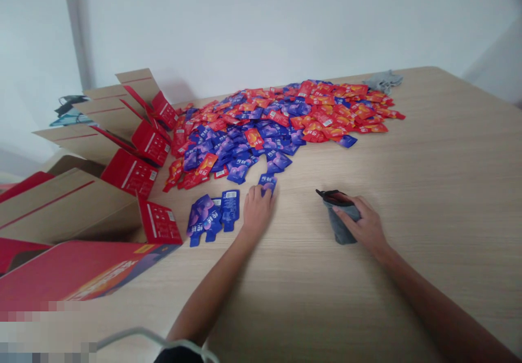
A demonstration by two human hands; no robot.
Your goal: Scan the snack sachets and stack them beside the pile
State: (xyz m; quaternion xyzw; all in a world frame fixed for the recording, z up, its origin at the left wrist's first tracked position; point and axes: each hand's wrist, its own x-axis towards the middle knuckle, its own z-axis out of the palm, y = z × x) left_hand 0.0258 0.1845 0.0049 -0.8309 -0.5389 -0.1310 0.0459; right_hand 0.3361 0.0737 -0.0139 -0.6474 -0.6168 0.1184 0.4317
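My left hand (258, 208) is over the table with its fingertips closed on the lower part of a blue sachet (267, 179). To its left lies a small group of blue sachets (206, 216), partly overlapping, their narrow spouts toward me. My right hand (367, 223) grips a small grey fabric pouch (342, 226) from the right, thumb across its front. The pouch stands nearly upright, its black-edged mouth gaping and something red showing inside. Beyond the hands spreads a large heap of red and blue sachets (261, 129).
Several open red cardboard boxes (134, 173) stand along the left side, flaps raised. A crumpled grey cloth (383, 80) lies at the back right of the wooden table (440, 178). A pale cable (138, 331) crosses near my left forearm.
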